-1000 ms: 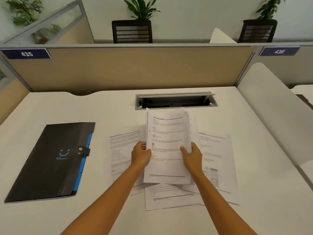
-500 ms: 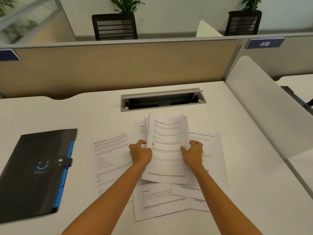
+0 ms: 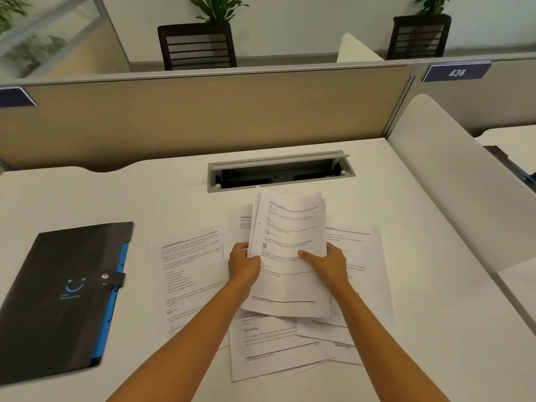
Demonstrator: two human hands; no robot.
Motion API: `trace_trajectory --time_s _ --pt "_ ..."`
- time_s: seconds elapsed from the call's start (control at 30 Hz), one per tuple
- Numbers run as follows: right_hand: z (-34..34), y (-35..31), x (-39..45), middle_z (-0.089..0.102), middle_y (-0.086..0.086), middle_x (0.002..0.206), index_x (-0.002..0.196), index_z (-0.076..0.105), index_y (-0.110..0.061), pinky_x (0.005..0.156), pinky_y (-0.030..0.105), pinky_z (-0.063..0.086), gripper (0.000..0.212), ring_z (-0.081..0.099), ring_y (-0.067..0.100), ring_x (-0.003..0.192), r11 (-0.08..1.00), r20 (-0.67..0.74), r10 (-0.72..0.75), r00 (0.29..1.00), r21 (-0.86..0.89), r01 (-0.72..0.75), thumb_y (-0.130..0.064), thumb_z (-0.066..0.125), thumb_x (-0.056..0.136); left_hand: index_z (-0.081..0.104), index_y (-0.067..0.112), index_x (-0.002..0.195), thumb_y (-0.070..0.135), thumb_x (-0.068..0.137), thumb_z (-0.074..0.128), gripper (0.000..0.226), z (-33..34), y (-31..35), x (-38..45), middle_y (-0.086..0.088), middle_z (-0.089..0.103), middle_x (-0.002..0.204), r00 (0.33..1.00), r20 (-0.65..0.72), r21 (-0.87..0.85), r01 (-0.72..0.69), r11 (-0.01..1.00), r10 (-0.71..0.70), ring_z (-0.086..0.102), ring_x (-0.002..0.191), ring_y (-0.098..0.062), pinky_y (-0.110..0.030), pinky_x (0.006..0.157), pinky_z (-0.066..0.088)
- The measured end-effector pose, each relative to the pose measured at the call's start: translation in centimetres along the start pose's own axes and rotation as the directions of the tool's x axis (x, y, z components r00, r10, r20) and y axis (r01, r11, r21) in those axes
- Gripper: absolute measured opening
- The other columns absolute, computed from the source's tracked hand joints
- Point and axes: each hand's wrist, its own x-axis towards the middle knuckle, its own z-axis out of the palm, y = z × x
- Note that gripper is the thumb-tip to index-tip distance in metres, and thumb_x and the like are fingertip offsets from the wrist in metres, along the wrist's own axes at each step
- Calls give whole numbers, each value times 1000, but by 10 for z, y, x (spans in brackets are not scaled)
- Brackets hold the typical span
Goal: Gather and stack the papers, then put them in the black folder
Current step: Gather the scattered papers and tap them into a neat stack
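Observation:
A small stack of printed papers (image 3: 287,227) is held tilted above the white desk (image 3: 87,198). My left hand (image 3: 243,264) grips its left edge and my right hand (image 3: 327,264) grips its right edge, thumb on the top page. Several loose sheets lie flat on the desk beneath and around: one to the left (image 3: 188,274), one in front (image 3: 275,349), one to the right (image 3: 365,256). The black folder (image 3: 58,297) with a blue edge and a snap strap lies shut at the left.
An open grey cable tray (image 3: 278,171) is sunk into the desk just behind the papers. A beige partition (image 3: 203,117) closes the back. A white side panel (image 3: 452,181) slopes along the right. Planters stand beyond the partition.
The held stack has stayed between both hands while its top bends and fans slightly. The view has shifted, so the folder appears farther left than a second ago.

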Motion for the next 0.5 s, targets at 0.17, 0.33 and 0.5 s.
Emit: trace_trajectory --time_s 0.17,0.33,0.5 --pt "-8 -11 -9 73 5 113 117 66 -14 85 42 60 46 70 24 99 987 4 -90 996 133 89 -34 81 78 63 31 95 6 89 62 26 -15 19 -9 4 72 98 983 21 -98 -181 979 184 70 90 -16 -19 60 55" --pt "-8 -31 -25 72 -1 111 121 64 -21 80 38 62 47 70 21 99 934 19 -269 963 247 256 -40 78 79 63 29 113 30 77 82 41 -25 43 -23 12 72 101 948 47 -201 -301 932 316 69 88 -4 -13 59 54" --pt "-5 -58 -47 75 -15 98 97 68 -52 65 23 60 28 73 11 89 866 -4 -387 922 342 365 -42 80 74 67 22 111 32 73 85 43 -31 58 -36 3 73 102 903 -37 -252 -422 871 428 70 93 -16 -21 64 59"
